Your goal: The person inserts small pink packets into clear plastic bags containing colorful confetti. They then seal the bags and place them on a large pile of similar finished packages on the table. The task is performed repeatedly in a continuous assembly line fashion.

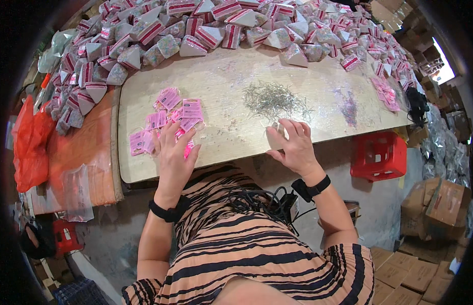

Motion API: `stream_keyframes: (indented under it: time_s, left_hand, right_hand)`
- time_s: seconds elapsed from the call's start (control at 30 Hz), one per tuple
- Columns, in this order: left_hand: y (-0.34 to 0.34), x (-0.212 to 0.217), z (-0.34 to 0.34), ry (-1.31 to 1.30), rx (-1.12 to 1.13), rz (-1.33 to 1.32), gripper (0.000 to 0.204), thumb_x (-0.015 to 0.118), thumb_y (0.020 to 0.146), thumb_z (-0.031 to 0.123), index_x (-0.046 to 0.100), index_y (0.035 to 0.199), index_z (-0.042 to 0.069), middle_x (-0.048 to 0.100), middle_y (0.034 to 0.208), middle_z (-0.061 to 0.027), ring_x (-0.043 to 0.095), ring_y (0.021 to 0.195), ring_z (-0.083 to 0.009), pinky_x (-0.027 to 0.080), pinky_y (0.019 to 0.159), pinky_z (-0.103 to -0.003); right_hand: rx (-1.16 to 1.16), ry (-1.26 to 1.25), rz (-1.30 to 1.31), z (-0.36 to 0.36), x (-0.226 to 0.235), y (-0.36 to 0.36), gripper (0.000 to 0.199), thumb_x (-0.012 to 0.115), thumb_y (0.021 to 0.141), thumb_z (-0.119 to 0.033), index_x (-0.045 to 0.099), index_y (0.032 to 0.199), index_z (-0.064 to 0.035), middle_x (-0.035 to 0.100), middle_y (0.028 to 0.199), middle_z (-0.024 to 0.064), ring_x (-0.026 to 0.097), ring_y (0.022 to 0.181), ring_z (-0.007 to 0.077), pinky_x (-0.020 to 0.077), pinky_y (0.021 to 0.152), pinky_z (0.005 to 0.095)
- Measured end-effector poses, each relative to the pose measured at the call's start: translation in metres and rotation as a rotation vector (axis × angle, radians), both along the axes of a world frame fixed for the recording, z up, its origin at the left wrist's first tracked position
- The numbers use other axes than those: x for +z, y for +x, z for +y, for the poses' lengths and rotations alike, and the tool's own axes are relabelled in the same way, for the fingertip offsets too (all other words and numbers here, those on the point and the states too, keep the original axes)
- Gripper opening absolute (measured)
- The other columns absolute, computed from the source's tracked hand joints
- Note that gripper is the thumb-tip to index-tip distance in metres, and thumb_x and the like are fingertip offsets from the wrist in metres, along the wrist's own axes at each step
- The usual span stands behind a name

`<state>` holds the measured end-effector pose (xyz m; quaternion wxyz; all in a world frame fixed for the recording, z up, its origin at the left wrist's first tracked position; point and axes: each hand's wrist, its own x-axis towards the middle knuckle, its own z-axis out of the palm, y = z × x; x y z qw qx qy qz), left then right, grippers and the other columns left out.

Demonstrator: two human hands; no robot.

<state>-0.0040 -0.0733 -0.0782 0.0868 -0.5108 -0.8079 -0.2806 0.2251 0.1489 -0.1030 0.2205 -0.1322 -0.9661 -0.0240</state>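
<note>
My left hand (pixel 174 158) reaches over a loose pile of pink printed cards (pixel 192 109), with its fingers apart and the tips at the cards. Some cards lie hidden under the hand. A bright pink bit (pixel 188 149) shows by its thumb. My right hand (pixel 298 148) is at the table's near edge, its thumb and fingers bent around a small pale piece (pixel 275 138) whose kind I cannot make out. Just beyond that hand lies a heap of thin silvery wire pins (pixel 277 99).
Glittery cake-slice shapes (pixel 193 46) with pink stripes heap along the table's far side. More pink cards (pixel 385 94) lie at the right end. An orange-topped surface (pixel 89 152) with a red bag (pixel 30 142) adjoins on the left. Below the right edge hangs a red crate (pixel 379 155).
</note>
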Motion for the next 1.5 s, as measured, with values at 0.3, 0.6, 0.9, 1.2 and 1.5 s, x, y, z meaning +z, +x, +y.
stream_keyframes:
  time_s: [0.3, 0.6, 0.9, 1.2, 1.5]
  left_hand:
    - [-0.015, -0.001, -0.015, -0.014, 0.080, 0.027, 0.028, 0.069, 0.081, 0.016, 0.066, 0.108, 0.009, 0.051, 0.128, -0.0139, 0.043, 0.126, -0.0332, 0.017, 0.113, -0.053]
    - [-0.021, -0.006, -0.028, 0.020, 0.072, -0.052, 0.031, 0.073, 0.077, 0.022, 0.068, 0.105, 0.008, 0.052, 0.129, -0.0131, 0.042, 0.128, -0.0331, 0.018, 0.112, -0.055]
    - [-0.019, 0.003, -0.044, -0.025, -0.032, -0.089, 0.040, 0.079, 0.070, 0.025, 0.068, 0.106, 0.012, 0.051, 0.131, -0.0114, 0.039, 0.131, -0.0329, 0.018, 0.113, -0.053]
    - [-0.016, 0.009, -0.040, 0.005, -0.048, -0.114, 0.028, 0.078, 0.070, 0.019, 0.066, 0.092, 0.008, 0.059, 0.101, -0.0085, 0.053, 0.108, -0.0282, 0.027, 0.110, -0.049]
    - [-0.015, -0.001, -0.043, 0.080, 0.006, -0.091, 0.024, 0.077, 0.069, 0.014, 0.065, 0.088, 0.007, 0.061, 0.087, -0.0075, 0.056, 0.094, -0.0265, 0.034, 0.101, -0.043]
  right_hand:
    - [0.184, 0.038, 0.032, -0.012, 0.003, -0.009, 0.043, 0.073, 0.072, -0.032, 0.064, 0.111, -0.0150, 0.055, 0.111, 0.0045, 0.050, 0.106, 0.0206, 0.0355, 0.097, 0.0398]
    - [0.462, 0.021, 0.131, -0.019, 0.004, -0.012, 0.023, 0.071, 0.069, -0.005, 0.067, 0.091, -0.0026, 0.062, 0.091, 0.0042, 0.058, 0.082, 0.0209, 0.0440, 0.077, 0.0371]
    - [0.402, -0.212, 0.247, -0.022, 0.006, -0.027, 0.016, 0.067, 0.071, 0.002, 0.062, 0.086, -0.0020, 0.061, 0.088, 0.0077, 0.057, 0.079, 0.0261, 0.0458, 0.072, 0.0376]
    - [0.221, -1.150, 0.166, -0.032, 0.049, -0.101, 0.007, 0.068, 0.080, 0.001, 0.067, 0.086, 0.0011, 0.066, 0.083, 0.0054, 0.061, 0.073, 0.0124, 0.0487, 0.069, 0.0258]
    - [0.368, -1.026, 0.114, -0.076, 0.008, -0.161, 0.008, 0.072, 0.076, -0.005, 0.070, 0.082, -0.0008, 0.061, 0.077, 0.0043, 0.054, 0.063, 0.0108, 0.0429, 0.058, 0.0249]
